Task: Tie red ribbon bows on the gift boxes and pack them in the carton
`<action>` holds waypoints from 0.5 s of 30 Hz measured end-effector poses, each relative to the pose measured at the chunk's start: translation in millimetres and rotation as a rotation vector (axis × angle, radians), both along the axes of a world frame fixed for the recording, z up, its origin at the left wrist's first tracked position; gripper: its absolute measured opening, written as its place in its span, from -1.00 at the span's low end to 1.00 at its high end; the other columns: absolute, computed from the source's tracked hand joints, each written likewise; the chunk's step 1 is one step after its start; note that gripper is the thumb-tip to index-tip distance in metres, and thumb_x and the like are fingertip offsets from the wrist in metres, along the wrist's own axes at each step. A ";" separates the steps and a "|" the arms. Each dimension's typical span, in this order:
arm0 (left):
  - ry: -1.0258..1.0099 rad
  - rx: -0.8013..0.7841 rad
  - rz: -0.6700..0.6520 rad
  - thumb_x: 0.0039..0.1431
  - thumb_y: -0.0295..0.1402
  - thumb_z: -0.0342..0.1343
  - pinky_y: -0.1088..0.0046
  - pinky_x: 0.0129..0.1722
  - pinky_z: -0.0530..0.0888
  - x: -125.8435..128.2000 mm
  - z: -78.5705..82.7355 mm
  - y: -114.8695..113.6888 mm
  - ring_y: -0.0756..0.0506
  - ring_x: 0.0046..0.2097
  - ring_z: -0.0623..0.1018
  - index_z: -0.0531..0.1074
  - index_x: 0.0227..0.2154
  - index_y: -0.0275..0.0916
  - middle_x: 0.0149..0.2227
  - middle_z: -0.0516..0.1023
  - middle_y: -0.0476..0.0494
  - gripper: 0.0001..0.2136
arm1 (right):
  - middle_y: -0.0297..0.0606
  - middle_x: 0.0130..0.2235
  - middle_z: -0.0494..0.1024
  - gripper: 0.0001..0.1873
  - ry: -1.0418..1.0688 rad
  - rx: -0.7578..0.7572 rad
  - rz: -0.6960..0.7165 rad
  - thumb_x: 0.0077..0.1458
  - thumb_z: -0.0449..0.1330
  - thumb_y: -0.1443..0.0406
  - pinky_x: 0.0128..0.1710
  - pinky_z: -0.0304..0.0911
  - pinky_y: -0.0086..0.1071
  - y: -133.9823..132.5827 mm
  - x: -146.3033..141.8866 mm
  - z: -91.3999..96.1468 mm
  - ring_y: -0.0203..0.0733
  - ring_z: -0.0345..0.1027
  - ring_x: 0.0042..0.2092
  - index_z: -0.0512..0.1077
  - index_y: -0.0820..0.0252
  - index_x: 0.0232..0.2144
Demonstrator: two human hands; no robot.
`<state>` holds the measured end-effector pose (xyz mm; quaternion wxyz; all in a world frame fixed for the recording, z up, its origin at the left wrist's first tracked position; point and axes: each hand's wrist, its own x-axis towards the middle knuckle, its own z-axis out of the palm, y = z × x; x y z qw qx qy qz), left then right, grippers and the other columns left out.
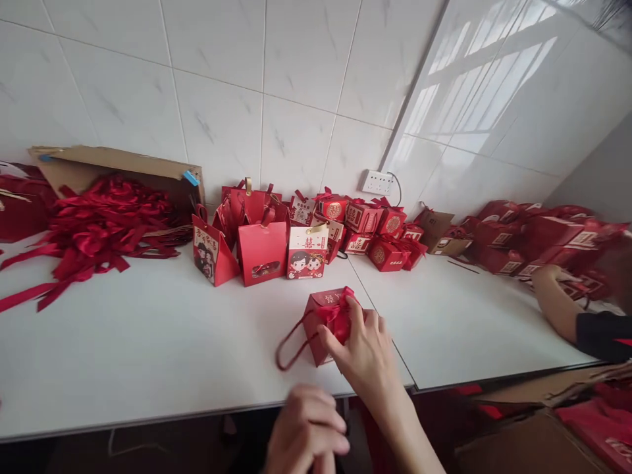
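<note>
A red gift box [316,329] with a red ribbon bow [338,320] rests on the white table. Its dark red cord handle [282,355] loops out to the left. My right hand [368,349] grips the box from the right, thumb and fingers spread around the bow and covering part of it. Lower down, in front of the table edge, my left hand [309,428] is slightly blurred, with its fingers curled in. Whatever those fingers may hold is hidden. The left hand is apart from the box.
Behind stand red gift bags [263,250] and stacked gift boxes [363,220]. A heap of red ribbons [116,210] spills from a cardboard box [118,158] at left. At right, another person's arm [557,306] reaches towards piled red boxes [538,230]. A carton [513,444] sits below.
</note>
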<state>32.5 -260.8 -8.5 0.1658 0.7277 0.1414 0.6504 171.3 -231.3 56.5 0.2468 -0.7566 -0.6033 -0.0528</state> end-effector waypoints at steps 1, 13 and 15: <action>-0.010 0.005 0.115 0.17 -0.65 -0.10 0.35 -0.23 0.47 -10.3 10.9 5.3 -0.10 -0.22 0.46 0.32 -0.33 -0.24 -0.38 0.44 -0.14 -0.81 | 0.07 -0.13 0.44 -0.21 0.065 -0.028 0.051 0.04 0.06 -0.15 -0.11 0.24 -0.03 -5.0 -1.9 1.1 0.18 0.34 -0.09 0.22 0.26 0.15; 0.603 -0.324 0.136 0.19 -0.26 0.07 0.18 0.11 0.33 -3.4 82.4 97.1 -0.18 0.07 0.42 0.35 -0.14 -0.20 -0.05 0.46 -0.15 -0.78 | -0.22 -0.21 0.50 -0.54 0.735 -0.153 0.357 0.16 -0.06 -0.07 -0.13 0.21 -0.28 31.2 54.4 15.0 -0.12 0.36 -0.15 0.39 0.14 -0.29; 0.672 -0.403 0.076 0.19 -0.25 0.06 0.21 0.11 0.34 -2.8 84.5 105.0 -0.17 0.09 0.42 0.37 -0.16 -0.19 0.00 0.44 -0.14 -0.80 | -0.32 -0.39 0.43 -0.58 0.916 -0.203 0.405 0.11 0.01 -0.06 -0.29 0.20 -0.36 35.1 55.9 6.6 -0.23 0.31 -0.33 0.33 0.16 -0.45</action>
